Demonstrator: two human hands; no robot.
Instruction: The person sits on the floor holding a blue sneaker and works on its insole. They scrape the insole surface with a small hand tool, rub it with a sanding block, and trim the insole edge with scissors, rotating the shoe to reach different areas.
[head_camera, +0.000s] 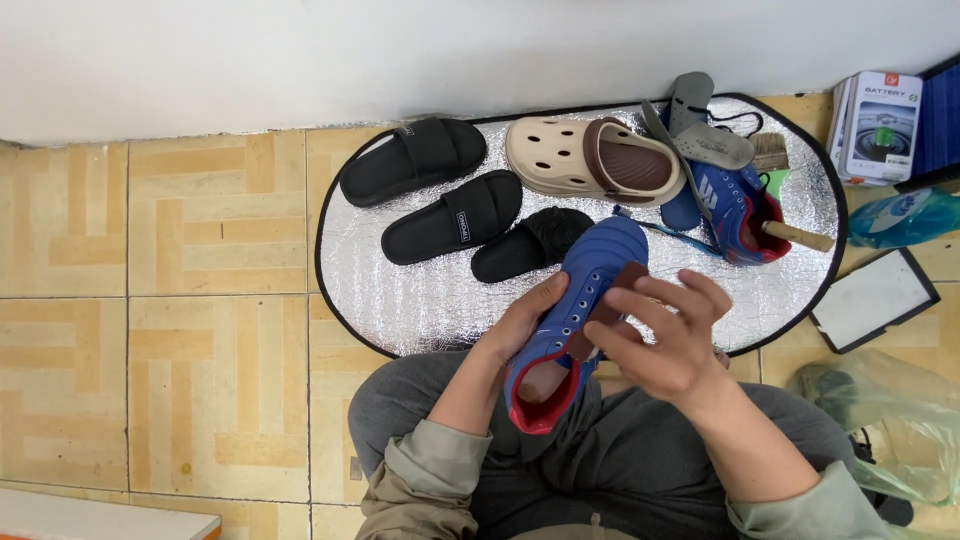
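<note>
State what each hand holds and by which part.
The left hand grips the blue shoe by its side, near the middle. The right hand holds a brown brush by its back, against the shoe's upper.

A tiled floor in tan and cream carries a silver oval mat with a black edge, which lies against the far wall. On the mat's far left lie two black slides, side by side and angled. Just right of them lies a third black slipper. Far of it sits a cream clog with a brown lining. At the mat's right end lies a blue shoe with a wooden handle sticking out of it, grey insoles resting just beyond it. Right of the mat, on the tiles, lie a box, a black-framed white board and a clear plastic bag.
</note>
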